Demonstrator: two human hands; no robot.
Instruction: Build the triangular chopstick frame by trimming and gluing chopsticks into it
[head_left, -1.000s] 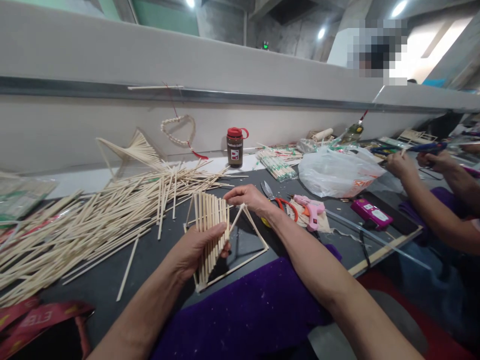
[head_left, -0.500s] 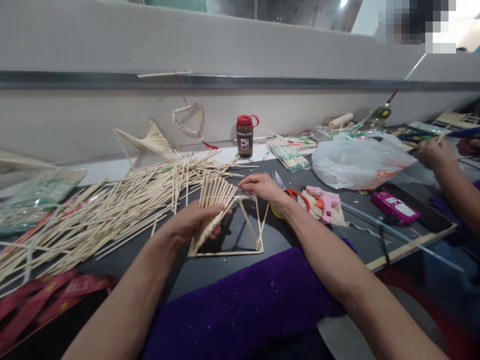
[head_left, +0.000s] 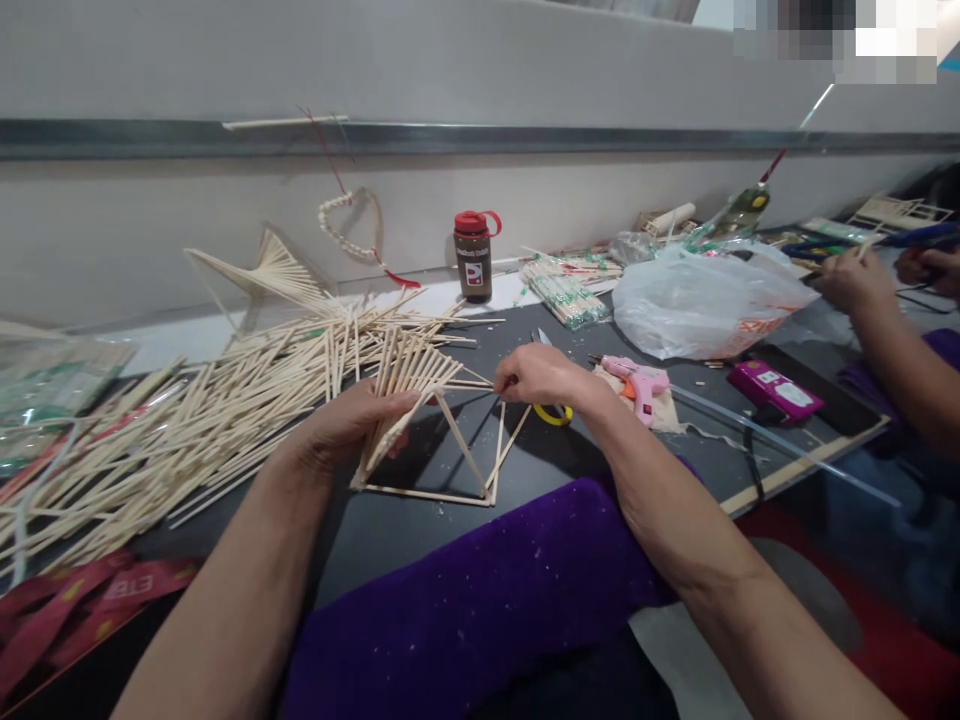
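Observation:
My left hand (head_left: 360, 425) is wrapped round the fanned side of a wooden stick frame (head_left: 420, 494), thumb on top. The frame rests on the dark table, with a fan of thin sticks at its left and a triangle of sticks at its right. My right hand (head_left: 534, 376) is closed in a pinch near the frame's upper right, by the ends of thin sticks; what its fingertips hold is too small to make out. Scissors (head_left: 553, 412) with a yellow handle lie partly under my right wrist.
Loose sticks (head_left: 225, 420) cover the left. Behind stand a twisted stick model (head_left: 277, 272) and a bottle (head_left: 473, 262). A pink glue gun (head_left: 639, 384), plastic bag (head_left: 705, 300) and purple case (head_left: 776, 390) lie right. Purple cloth (head_left: 480, 600) is in front; another person's hands (head_left: 859, 280) work at far right.
The view has shifted, so most things appear further left and slightly higher. My right hand has moved away from the fanned sticks, its fingers more curled. My left hand keeps its hold.

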